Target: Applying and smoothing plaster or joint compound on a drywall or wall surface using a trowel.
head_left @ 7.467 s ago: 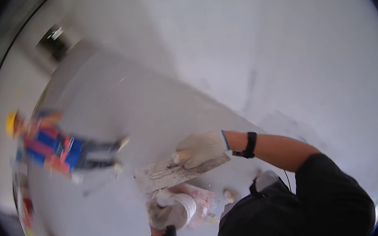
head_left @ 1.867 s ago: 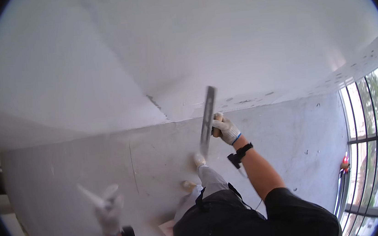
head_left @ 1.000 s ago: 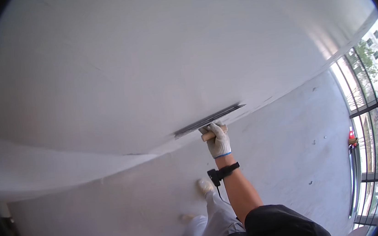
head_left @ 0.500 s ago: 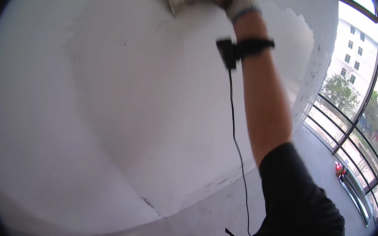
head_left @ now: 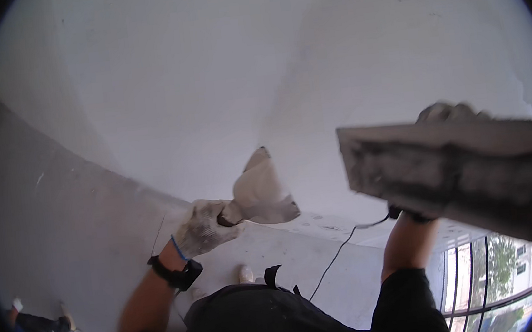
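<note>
My left hand [head_left: 206,228], in a dirty white knit glove, is closed round the handle of a putty knife [head_left: 280,212]. Pale putty [head_left: 257,183] covers much of its fan-shaped blade, which points toward the wall. Off to the right, my gloved right hand [head_left: 447,112] grips a wide plastering trowel [head_left: 447,163]. The trowel's long flat blade is smeared with grey and hides most of that hand; only the knuckles show above its upper edge. Both tools are held apart from each other.
A pale wall [head_left: 192,76] with damp-looking patches curves ahead, meeting a grey floor [head_left: 69,206]. Another person [head_left: 43,327] is at the lower left beside a white cord. A black cable [head_left: 334,257] hangs from my right wrist. Barred windows [head_left: 485,272] stand at the lower right.
My right hand has come down from high on the wall with the trowel, whose face now shows. My left hand with the loaded putty knife has come into view, and the view has shifted.
</note>
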`<control>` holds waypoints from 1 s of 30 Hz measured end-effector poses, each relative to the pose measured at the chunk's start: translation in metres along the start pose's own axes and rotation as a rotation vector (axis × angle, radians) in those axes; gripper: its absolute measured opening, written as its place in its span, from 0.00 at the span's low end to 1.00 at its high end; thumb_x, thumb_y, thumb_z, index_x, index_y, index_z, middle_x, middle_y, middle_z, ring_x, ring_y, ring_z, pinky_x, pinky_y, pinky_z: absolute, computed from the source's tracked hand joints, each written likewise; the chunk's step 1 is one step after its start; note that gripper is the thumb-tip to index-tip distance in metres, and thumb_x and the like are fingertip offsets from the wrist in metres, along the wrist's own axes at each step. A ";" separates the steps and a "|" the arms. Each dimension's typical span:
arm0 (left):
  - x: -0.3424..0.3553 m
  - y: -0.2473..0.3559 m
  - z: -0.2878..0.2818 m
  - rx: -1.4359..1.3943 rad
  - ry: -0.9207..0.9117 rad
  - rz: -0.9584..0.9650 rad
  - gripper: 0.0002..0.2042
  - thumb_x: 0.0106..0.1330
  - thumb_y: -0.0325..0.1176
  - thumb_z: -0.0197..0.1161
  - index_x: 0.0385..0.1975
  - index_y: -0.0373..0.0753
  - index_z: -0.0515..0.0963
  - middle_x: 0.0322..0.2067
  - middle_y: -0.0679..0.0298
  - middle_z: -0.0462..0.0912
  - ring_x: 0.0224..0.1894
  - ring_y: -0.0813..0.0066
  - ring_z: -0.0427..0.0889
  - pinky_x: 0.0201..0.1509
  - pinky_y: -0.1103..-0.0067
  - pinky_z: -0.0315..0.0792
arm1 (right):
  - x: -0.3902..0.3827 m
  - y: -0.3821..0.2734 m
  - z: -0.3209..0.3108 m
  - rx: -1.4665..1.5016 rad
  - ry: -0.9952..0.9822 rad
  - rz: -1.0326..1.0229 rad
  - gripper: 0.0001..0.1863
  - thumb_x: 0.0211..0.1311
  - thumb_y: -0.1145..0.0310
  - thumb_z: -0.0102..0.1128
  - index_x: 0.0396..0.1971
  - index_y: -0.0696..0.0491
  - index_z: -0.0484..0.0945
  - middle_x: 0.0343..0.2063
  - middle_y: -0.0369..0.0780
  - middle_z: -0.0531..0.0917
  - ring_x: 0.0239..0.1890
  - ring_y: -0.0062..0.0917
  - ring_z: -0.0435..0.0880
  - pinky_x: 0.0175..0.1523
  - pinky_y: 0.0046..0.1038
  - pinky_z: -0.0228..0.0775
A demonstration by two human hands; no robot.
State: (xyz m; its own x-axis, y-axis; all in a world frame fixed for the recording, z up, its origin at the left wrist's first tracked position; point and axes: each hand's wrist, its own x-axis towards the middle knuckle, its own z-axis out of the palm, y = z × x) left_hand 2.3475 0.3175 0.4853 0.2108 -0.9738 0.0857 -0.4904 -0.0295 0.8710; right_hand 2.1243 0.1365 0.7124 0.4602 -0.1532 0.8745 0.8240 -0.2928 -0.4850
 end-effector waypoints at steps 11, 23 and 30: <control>-0.006 -0.018 0.008 0.272 0.025 0.352 0.13 0.50 0.32 0.74 0.32 0.37 0.80 0.26 0.58 0.77 0.32 0.59 0.81 0.33 0.65 0.74 | -0.147 0.072 -0.039 -0.323 -0.208 0.827 0.10 0.48 0.77 0.75 0.29 0.59 0.82 0.27 0.37 0.85 0.31 0.20 0.82 0.39 0.24 0.74; -0.054 -0.085 0.059 -0.212 0.558 -0.613 0.06 0.58 0.17 0.57 0.32 0.35 0.73 0.18 0.69 0.67 0.14 0.82 0.65 0.15 0.80 0.63 | -0.634 0.266 -0.147 0.429 1.725 0.675 0.12 0.64 0.71 0.63 0.46 0.49 0.73 0.42 0.38 0.80 0.46 0.31 0.81 0.55 0.40 0.77; -0.148 -0.130 0.058 -0.209 0.312 -0.855 0.18 0.69 0.19 0.56 0.58 0.29 0.70 0.23 0.63 0.74 0.20 0.76 0.71 0.37 0.71 0.80 | -0.748 0.410 -0.184 0.502 1.822 0.465 0.09 0.63 0.75 0.64 0.40 0.47 0.76 0.38 0.35 0.81 0.43 0.29 0.82 0.57 0.42 0.76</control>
State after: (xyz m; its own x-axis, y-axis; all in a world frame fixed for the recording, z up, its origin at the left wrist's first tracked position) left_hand 2.3311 0.4527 0.3310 0.6625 -0.5342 -0.5251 0.0922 -0.6375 0.7649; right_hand 2.0568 -0.0422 -0.1388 0.0683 -0.8618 -0.5027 0.9147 0.2552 -0.3132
